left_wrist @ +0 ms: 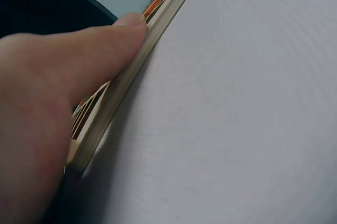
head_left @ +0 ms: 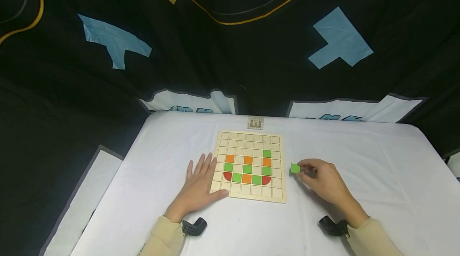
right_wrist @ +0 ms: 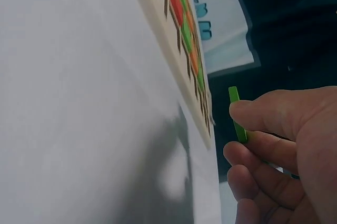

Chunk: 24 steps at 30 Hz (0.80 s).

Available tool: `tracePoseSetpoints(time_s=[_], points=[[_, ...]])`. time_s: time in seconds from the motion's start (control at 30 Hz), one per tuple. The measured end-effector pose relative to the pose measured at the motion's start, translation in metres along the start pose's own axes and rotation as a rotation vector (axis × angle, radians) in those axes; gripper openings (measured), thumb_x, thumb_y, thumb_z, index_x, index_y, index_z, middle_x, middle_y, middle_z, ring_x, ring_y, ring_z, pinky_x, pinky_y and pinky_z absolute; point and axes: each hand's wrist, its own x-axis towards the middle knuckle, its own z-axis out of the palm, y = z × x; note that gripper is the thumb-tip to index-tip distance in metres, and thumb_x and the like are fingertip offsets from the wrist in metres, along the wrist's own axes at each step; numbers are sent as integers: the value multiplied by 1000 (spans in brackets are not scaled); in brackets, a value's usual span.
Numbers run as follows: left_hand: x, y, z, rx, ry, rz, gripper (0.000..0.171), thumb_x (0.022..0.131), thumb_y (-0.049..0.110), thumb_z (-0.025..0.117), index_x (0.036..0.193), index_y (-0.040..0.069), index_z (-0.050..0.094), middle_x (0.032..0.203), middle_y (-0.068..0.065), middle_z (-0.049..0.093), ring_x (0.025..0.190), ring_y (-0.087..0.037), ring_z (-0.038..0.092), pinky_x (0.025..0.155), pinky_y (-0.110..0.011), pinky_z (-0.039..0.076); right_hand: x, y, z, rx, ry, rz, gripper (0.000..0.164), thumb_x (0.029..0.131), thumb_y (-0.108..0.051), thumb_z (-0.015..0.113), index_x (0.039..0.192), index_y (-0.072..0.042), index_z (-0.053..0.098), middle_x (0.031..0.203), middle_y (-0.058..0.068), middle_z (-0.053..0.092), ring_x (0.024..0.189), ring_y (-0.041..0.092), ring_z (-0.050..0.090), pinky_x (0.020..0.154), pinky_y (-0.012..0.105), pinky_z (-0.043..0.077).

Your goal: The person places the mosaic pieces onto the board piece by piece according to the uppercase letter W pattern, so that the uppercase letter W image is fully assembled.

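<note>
A wooden grid board (head_left: 251, 197) lies on the white table, with orange, green and red tiles set in several of its squares. My left hand (head_left: 198, 192) lies with fingers spread at the board's lower left corner; in the left wrist view its thumb (left_wrist: 105, 50) rests over the board's edge. Right of the board, my right hand (head_left: 325, 180) pinches a green square tile (head_left: 295, 168) between thumb and finger. The right wrist view shows that tile (right_wrist: 238, 121) edge-on, held above the table and apart from the board.
A small card with a grid pattern (head_left: 255, 123) lies just beyond the board's far edge. The white tablecloth (head_left: 388, 160) spreads on both sides. Behind the table hangs a dark cloth (head_left: 230, 60) with blue and white shapes.
</note>
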Motion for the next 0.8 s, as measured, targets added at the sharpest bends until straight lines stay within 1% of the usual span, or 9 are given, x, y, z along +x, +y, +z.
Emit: tracePoseSetpoints(time_s=[0.27,0.4,0.6,0.8], points=[[0,0,0,2,-5,-1,109,87,74,54,159,0,20,167,-18,9,154,-38,1,117,-65,-4,13,-14,15,14,-9,-17,26,82,-17,82,105,-7,76,81,-2,65,68,15,50,60,29,41],[0,0,0,2,-7,-2,109,87,74,54,159,0,20,167,-18,9,154,-38,2,117,-65,-4,19,-22,19,30,-15,-33,27,81,-18,82,106,-7,76,84,-2,68,70,14,52,62,30,42],[0,-1,1,8,0,4,109,87,74,54,159,-1,20,167,-19,10,153,-38,2,117,-65,-3,29,-34,25,44,-29,-34,28,82,-18,81,107,-7,76,89,0,71,75,16,56,64,31,45],[1,0,0,7,-11,0,109,87,74,54,159,0,19,167,-18,8,154,-38,1,117,-65,-4,39,-43,31,67,-29,-53,26,82,-17,80,106,-8,76,86,-1,70,72,15,55,62,30,44]])
